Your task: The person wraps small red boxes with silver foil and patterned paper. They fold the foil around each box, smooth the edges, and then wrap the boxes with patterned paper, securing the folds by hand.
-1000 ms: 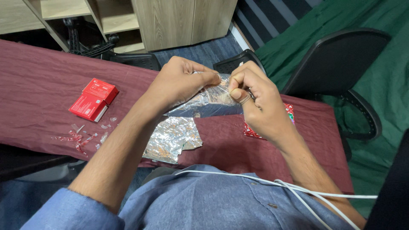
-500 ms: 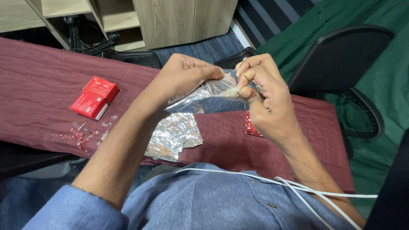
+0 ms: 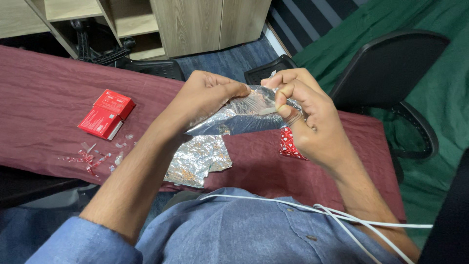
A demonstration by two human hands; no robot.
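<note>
A: While both hands are up over the tabletop (image 3: 44, 88), what's each grip on?

B: Left hand (image 3: 207, 95) is pinched on the far left edge of the silver foil pouch (image 3: 234, 118). Right hand (image 3: 305, 115) is pinched on clear film at the pouch's far right end. Pouch sits between the hands, raised off the maroon cloth.

A: Anything under it?

B: Torn foil piece (image 3: 198, 159) lies flat just near of the pouch, at the near tabletop edge. Red patterned wrapper (image 3: 289, 146) lies under the right hand.

A: Left side?

B: Two red boxes (image 3: 107, 113) touching each other, well apart from the hands. Small clear and red scraps (image 3: 93, 159) lie just near of them.
</note>
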